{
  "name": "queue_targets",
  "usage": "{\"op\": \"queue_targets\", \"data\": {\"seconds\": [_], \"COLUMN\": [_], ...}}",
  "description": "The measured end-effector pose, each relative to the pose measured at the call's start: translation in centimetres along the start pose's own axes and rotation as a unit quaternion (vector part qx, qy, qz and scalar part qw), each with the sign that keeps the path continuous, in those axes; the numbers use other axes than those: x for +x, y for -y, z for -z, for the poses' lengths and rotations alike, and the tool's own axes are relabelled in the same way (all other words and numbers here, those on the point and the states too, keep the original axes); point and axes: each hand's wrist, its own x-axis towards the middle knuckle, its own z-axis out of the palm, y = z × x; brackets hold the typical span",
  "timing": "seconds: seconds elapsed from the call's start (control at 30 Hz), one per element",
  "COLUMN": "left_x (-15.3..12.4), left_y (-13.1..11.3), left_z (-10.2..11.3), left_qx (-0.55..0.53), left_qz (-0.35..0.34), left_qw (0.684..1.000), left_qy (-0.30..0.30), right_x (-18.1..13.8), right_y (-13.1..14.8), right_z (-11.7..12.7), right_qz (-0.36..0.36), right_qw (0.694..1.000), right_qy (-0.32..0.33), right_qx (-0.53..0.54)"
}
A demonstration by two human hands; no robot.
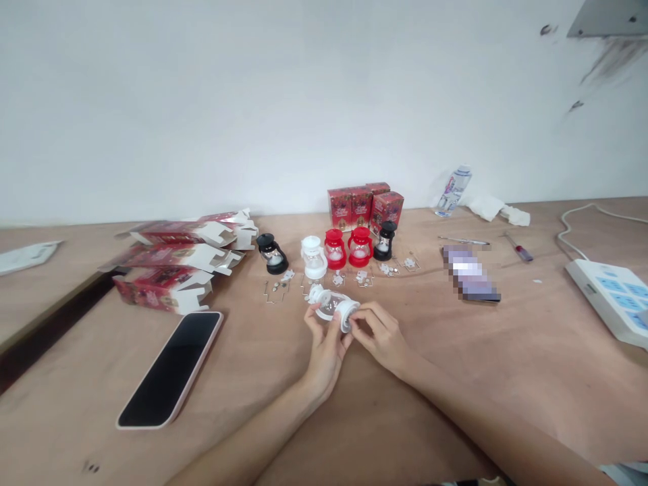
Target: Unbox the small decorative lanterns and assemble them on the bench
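A small white toy lantern [329,306] with a clear globe lies tilted on its side in my left hand [325,344], its base turned toward my right. My right hand [381,332] has its fingertips pinched together at the lantern's underside; what they hold there, if anything, is too small to make out. Just behind stand a white lantern [314,258], two red lanterns [335,250] [360,248] and a black lantern [385,241], with another black lantern [272,254] leaning at the left. Small groups of wire handles, round cells and white bits [362,277] lie before them.
Flattened red boxes [167,288] are piled at the left, near a phone [172,371]. Closed red boxes [351,208] stand against the wall. To the right are a second phone [470,273], a screwdriver [519,248], a clear bottle [453,191] and a white power strip [607,300].
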Motion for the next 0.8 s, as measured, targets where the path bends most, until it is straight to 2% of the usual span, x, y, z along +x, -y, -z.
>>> {"op": "queue_targets", "data": {"seconds": [0.17,0.63,0.8], "left_x": [-0.02,0.19,0.17], "left_y": [0.13,-0.11,-0.14], "left_z": [0.14,0.03,0.04], "left_qx": [0.007,0.0,-0.004], "left_qz": [-0.003,0.001,0.002], "left_qw": [1.0,1.0,1.0], "left_qy": [-0.004,0.002,0.0], "right_x": [0.28,0.39,0.31], "right_y": [-0.07,-0.16,-0.1], "right_z": [0.15,0.37,0.24], "right_qz": [0.002,0.028,0.012], "right_qw": [1.0,0.999,1.0], "right_qy": [0.017,0.012,0.008], "right_qx": [0.001,-0.01,-0.01]}}
